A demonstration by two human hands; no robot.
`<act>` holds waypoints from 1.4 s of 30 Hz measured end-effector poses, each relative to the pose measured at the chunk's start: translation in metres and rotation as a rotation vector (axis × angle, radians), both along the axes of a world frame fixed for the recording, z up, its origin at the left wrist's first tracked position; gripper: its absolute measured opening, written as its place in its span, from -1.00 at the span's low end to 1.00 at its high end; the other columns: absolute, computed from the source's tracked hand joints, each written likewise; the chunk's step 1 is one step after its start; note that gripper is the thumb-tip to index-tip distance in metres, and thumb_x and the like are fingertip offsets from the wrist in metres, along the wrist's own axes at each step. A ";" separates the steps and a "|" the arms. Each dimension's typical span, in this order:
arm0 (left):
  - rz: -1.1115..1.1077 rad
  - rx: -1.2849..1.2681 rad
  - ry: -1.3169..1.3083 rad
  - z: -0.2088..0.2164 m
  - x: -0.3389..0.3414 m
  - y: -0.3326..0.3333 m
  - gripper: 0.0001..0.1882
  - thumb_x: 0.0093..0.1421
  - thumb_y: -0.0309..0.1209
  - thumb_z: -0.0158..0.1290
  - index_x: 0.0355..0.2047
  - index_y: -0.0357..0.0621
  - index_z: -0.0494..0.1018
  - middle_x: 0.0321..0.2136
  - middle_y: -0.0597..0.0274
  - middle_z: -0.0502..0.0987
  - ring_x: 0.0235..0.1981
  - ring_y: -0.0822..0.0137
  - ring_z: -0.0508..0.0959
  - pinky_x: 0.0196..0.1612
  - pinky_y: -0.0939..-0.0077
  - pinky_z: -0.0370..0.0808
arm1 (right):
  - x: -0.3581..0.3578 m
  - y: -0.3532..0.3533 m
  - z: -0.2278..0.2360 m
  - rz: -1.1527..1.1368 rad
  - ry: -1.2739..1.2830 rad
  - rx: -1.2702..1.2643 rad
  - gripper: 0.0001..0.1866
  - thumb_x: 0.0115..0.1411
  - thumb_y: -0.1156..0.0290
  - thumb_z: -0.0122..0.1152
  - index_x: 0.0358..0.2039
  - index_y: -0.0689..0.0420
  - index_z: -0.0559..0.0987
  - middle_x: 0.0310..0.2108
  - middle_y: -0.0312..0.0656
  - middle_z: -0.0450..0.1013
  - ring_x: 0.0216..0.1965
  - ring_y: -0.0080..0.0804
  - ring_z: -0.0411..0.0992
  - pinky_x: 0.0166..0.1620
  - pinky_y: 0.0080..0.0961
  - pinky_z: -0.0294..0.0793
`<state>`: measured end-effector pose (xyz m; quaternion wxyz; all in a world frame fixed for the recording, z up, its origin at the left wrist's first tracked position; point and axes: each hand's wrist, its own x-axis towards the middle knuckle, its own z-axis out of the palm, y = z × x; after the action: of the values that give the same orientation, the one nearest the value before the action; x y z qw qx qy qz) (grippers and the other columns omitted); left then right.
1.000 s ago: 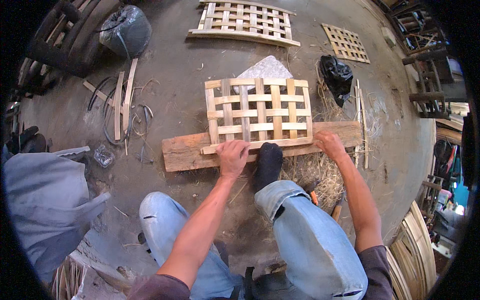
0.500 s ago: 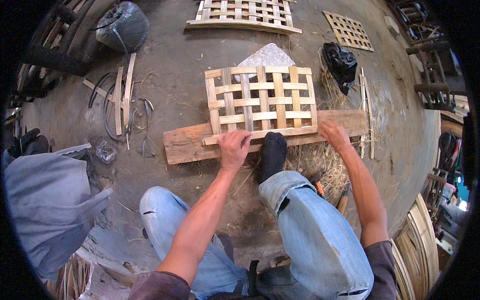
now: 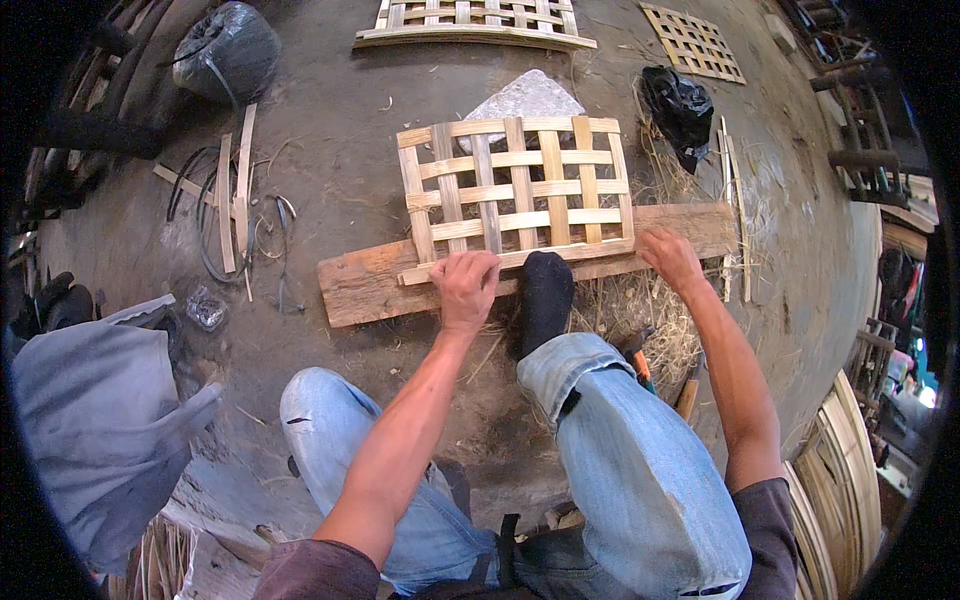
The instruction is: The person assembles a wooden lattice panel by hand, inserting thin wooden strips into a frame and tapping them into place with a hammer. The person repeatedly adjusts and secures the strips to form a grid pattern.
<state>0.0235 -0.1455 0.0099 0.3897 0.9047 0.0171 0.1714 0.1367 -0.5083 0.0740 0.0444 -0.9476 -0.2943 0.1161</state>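
A woven bamboo-strip panel [image 3: 522, 187] with open square gaps leans across a rough wooden plank [image 3: 372, 290]. My foot in a black sock [image 3: 546, 300] presses on its near edge. My left hand [image 3: 466, 288] is closed, its fingers pinching the near edge strip left of the foot. At the near right corner of the panel, my right hand [image 3: 672, 260] has its fingers curled together on the strip end. The exact fingertip contact there is partly hidden. Behind the panel, a pale stone block [image 3: 525, 97] props its far side.
More woven panels [image 3: 476, 42] lie at the far side, another panel [image 3: 692, 42] far right. A black plastic bag [image 3: 678, 110], loose strips [image 3: 243, 180], a wrapped coil [image 3: 228, 52] and shavings [image 3: 670, 340] with an orange-handled tool [image 3: 638, 362] lie around. Grey cloth [image 3: 100, 400] hangs left.
The whole view has shifted a little, with floor things sitting slightly higher and further left. Both hands keep their places at the panel's near edge, and the foot stays on it.
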 end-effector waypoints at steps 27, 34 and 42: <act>0.004 0.011 0.004 0.001 0.001 -0.006 -0.80 0.03 -0.41 0.25 -0.33 0.10 0.50 -0.33 0.45 0.58 -0.19 0.34 0.54 0.03 0.28 0.21 | -0.309 -0.091 -0.064 -0.820 -0.008 0.066 -0.60 0.09 0.43 0.29 -0.03 0.07 0.48 -0.20 0.04 0.41 -0.10 0.12 0.39 -0.04 -0.06 0.41; 0.024 0.027 -0.028 -0.002 0.000 -0.006 -0.81 0.03 -0.40 0.25 -0.33 0.11 0.50 -0.32 0.45 0.59 -0.17 0.35 0.54 0.04 0.27 0.21 | -0.258 -0.069 0.013 -1.092 0.215 0.264 -0.74 0.41 0.29 -0.01 -0.03 0.19 0.46 -0.30 0.13 0.49 -0.25 0.04 0.52 -0.18 -0.13 0.46; 0.025 0.044 -0.015 -0.006 -0.002 0.000 -0.83 0.06 -0.39 0.24 -0.34 0.13 0.49 -0.34 0.47 0.58 -0.21 0.36 0.54 0.00 0.27 0.21 | -0.025 0.072 0.194 -0.768 0.534 0.447 -0.68 0.46 0.19 -0.07 -0.12 0.20 0.50 -0.48 -0.30 0.37 -0.56 -0.61 0.31 -0.48 -0.54 0.32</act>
<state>0.0219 -0.1454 0.0044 0.3677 0.9114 0.0218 0.1833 0.1116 -0.4366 0.2680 0.3587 -0.8920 0.0787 0.2637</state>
